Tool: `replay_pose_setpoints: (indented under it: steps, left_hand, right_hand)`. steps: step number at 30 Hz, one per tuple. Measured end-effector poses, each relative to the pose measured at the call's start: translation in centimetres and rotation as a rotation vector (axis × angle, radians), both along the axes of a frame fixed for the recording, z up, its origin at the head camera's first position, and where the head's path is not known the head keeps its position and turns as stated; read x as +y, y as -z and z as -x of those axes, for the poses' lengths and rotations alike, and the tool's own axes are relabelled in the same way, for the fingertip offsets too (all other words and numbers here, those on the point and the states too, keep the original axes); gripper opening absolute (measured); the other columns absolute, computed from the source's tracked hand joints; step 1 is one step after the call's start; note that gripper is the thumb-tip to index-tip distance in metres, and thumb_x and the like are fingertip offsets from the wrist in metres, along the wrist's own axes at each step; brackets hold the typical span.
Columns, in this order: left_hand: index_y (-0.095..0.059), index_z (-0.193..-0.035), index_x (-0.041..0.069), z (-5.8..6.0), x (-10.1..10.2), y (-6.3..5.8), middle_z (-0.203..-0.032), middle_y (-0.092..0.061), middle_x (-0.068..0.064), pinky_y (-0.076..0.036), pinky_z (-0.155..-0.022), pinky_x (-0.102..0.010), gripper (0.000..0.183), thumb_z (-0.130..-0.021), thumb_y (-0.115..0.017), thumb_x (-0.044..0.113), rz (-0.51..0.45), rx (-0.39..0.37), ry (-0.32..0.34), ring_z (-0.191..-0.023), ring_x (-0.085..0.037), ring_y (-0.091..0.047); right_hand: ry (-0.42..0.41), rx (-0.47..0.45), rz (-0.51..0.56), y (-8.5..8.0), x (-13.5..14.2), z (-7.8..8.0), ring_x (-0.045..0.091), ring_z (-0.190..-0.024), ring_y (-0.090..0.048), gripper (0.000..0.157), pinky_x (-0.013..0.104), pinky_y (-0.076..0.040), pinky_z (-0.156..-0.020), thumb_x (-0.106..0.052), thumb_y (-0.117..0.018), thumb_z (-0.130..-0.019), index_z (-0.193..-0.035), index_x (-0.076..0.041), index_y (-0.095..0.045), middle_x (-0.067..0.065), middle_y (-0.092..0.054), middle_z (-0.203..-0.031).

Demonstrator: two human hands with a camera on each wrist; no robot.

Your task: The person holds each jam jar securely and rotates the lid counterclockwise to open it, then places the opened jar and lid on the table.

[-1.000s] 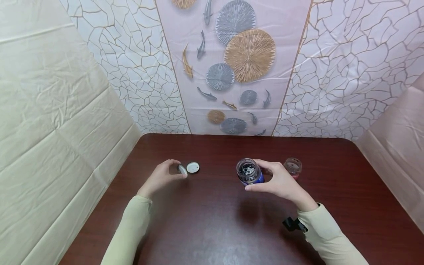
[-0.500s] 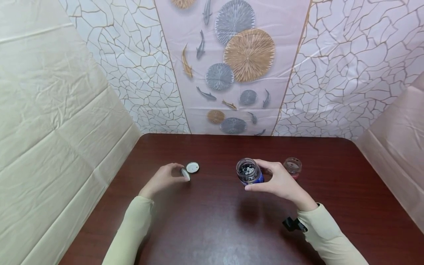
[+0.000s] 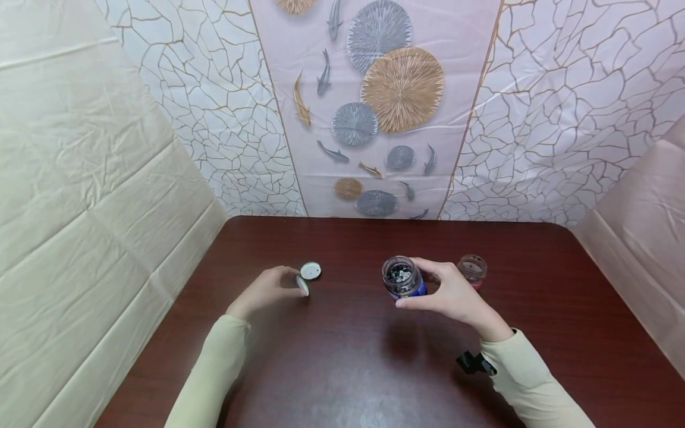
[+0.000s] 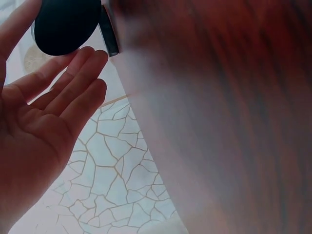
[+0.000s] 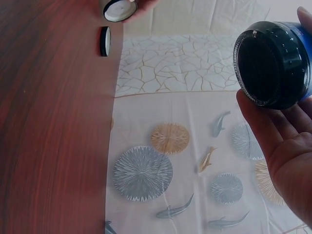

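Note:
My left hand (image 3: 266, 291) pinches a round jar lid (image 3: 302, 285) by its edge, tilted nearly upright. The left wrist view shows the black outer face of this lid (image 4: 67, 24); its white inside shows in the right wrist view. Just behind it, a second lid (image 3: 310, 271) lies on the table, white inside up. My right hand (image 3: 449, 294) grips a glass jar (image 3: 405, 277) with a blue label, its mouth uncovered and tipped slightly toward me. Small dark and pale pieces sit inside the jar, which is held above the table.
Behind my right hand stands another uncovered glass jar (image 3: 473, 270) with red at its base, partly hidden. The dark red-brown table (image 3: 342, 356) reaches to a patterned cloth wall (image 3: 369, 119). A small black device (image 3: 475, 361) is at my right cuff.
My left hand has shifted slightly right and toward me, and the pinched lid has turned more edge-on. My right hand and its jar have stayed nearly still.

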State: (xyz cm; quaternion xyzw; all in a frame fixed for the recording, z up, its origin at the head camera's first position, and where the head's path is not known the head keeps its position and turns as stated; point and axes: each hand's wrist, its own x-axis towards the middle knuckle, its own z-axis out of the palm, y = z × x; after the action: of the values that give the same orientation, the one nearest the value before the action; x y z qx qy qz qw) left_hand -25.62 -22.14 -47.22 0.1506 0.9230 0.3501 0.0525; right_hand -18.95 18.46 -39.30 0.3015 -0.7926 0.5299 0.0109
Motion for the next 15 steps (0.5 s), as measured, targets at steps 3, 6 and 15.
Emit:
replay_pose_setpoints:
  steps: [3,6,15]
  left_hand:
    - [-0.068,-0.125,0.01,0.03,-0.05,0.12,-0.116,-0.068,0.003,-0.047,-0.1,-0.041,0.057,-0.082,-0.083,0.043,0.018,-0.006,0.001,-0.114,-0.016,-0.06]
    - [-0.068,-0.124,0.01,0.07,-0.15,0.27,-0.116,-0.068,0.002,-0.047,-0.1,-0.042,0.056,-0.082,-0.082,0.044,0.026,-0.005,0.004,-0.115,-0.017,-0.06]
    - [-0.068,-0.123,0.012,0.1,-0.31,0.12,-0.118,-0.067,0.001,-0.047,-0.101,-0.044,0.056,-0.082,-0.081,0.047,0.045,-0.034,-0.004,-0.117,-0.019,-0.059]
  right_hand:
    - [0.0,0.006,-0.001,0.01,-0.03,0.04,0.017,-0.103,-0.068,0.066,0.029,-0.057,-0.083,-0.019,-0.092,-0.074,-0.134,-0.014,-0.064,-0.001,-0.07,-0.119]
    - [0.002,0.009,-0.008,0.04,-0.05,0.08,0.017,-0.103,-0.068,0.066,0.029,-0.057,-0.083,-0.019,-0.092,-0.074,-0.134,-0.015,-0.064,-0.002,-0.07,-0.119]
    - [0.009,0.015,-0.004,0.14,-0.07,0.21,0.016,-0.103,-0.068,0.065,0.029,-0.057,-0.084,-0.019,-0.092,-0.074,-0.133,-0.016,-0.064,-0.003,-0.071,-0.118]
